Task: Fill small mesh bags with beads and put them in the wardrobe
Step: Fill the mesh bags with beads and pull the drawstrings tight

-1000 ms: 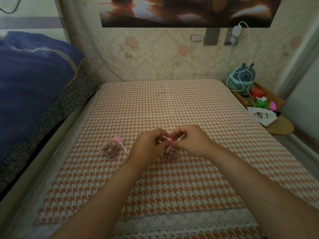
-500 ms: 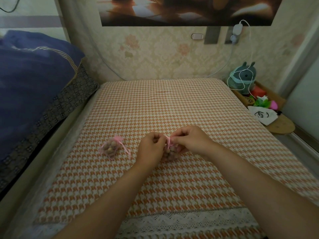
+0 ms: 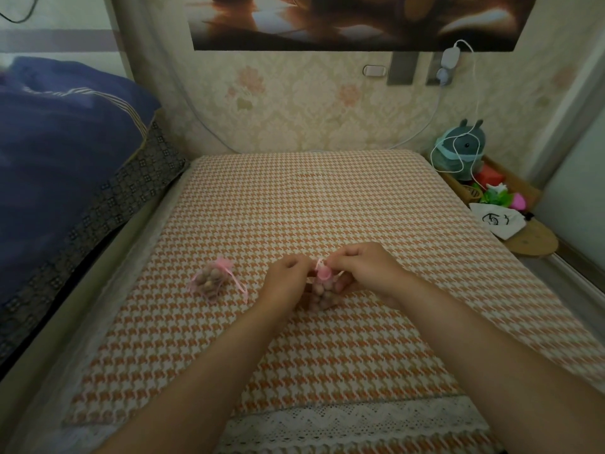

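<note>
Across most of the view, a bed point(image 3: 327, 198) under an orange-and-white houndstooth cover, with a white lace edge point(image 3: 343, 424) along the near side. To the left and raised above it, a heaped dark blue quilt point(image 3: 59, 152) over a patterned dark border. On the far wall, above floral wallpaper, the lower part of a brown-toned picture point(image 3: 360, 21). At the right, beside the bed, a low wooden shelf point(image 3: 530, 240) with a teal plush toy point(image 3: 465, 149), a white cable point(image 3: 474, 93) looped over it from a wall plug, and a white pouch point(image 3: 497, 221) with a drawn face. Near the middle of the bed, both forearms reaching in from the near edge, with the left hand point(image 3: 284, 280) and right hand point(image 3: 366, 273) close together. Between them, on the cover, a small pink mesh bag point(image 3: 322, 294) full of brownish beads, with the lower right fingers against its side. At its gathered neck, a pink drawstring point(image 3: 319, 265), pinched by curled fingertips of both hands. Further left, well apart from the hands, a second mesh bag point(image 3: 212, 280), filled, tied shut and lying on its side with loose ribbon ends trailing toward the near right.
</note>
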Motion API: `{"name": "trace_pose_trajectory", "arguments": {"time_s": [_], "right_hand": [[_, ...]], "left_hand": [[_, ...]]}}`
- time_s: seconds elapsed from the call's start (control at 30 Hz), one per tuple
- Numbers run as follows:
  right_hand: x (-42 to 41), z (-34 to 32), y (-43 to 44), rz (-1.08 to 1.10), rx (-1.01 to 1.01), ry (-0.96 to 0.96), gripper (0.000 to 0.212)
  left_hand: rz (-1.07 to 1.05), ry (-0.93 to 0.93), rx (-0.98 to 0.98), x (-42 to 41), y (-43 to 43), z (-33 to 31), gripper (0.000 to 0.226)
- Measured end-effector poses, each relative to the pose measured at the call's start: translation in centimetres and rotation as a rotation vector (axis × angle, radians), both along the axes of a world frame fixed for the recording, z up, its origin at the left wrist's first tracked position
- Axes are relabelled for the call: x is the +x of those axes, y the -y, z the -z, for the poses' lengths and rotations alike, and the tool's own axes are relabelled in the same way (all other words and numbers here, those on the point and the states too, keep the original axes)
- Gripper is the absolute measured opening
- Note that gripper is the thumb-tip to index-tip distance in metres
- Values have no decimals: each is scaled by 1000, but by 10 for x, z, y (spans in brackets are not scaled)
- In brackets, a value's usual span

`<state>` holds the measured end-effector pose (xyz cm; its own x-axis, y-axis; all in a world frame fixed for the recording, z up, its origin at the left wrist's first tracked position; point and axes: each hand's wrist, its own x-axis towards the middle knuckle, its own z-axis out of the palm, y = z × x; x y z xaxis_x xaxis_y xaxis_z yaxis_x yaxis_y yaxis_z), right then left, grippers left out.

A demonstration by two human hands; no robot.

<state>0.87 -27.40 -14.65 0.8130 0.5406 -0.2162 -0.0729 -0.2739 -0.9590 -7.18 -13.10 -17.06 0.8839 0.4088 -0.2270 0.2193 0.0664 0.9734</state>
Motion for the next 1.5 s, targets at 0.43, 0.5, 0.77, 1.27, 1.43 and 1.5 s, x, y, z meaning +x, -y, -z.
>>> {"name": "trace_pose_trajectory", "arguments": {"time_s": [0.43, 0.5, 0.77, 1.27, 1.43, 1.5], "right_hand": [[-3, 8, -12, 103, 6, -278, 18], [-3, 6, -13, 142, 90, -262, 15], [-7, -7, 3, -72, -136, -68, 18], [-29, -20, -8, 112, 217, -251, 30], [-27, -16, -10, 280, 60, -223, 43], [-26, -12, -6, 190, -292, 61, 41]], "left_hand": [[155, 17, -11, -6, -1, 4, 31], [141, 130, 33, -6, 0, 7, 41], [115, 229, 366, -5, -8, 20, 66], [95, 180, 479, -29, -16, 14, 54], [85, 209, 573, -29, -21, 18, 43], [119, 202, 530, -27, -23, 22, 40]]}}
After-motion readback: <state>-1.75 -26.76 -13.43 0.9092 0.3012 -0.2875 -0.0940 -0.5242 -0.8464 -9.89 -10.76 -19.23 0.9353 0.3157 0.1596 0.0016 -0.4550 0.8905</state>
